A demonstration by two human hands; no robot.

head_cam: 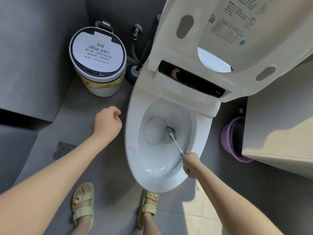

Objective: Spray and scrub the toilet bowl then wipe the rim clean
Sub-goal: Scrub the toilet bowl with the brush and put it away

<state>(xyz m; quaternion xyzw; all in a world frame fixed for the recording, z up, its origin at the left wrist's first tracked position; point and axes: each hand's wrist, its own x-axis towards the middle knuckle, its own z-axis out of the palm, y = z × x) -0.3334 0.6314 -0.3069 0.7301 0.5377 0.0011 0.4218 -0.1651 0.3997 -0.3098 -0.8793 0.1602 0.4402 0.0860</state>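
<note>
Toilet bowl (158, 164), white, seat and lid (237, 39) raised, seen from the head camera just ahead of two sandalled feet. Inside it, toilet brush (176, 145): blurred bristle head against the inner wall, thin handle slanting back to the right hand (190, 164), fingers wrapped round its end above the near right rim. Left hand (107, 121) over the grey floor just left of the bowl, loosely curled, holding nothing. Lidded bin (98, 60) far left; purple basin (227, 141) right.

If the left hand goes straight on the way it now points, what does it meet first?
Probably the toilet rim, just beyond the left hand; depth is unclear, so it might pass above it.
</note>
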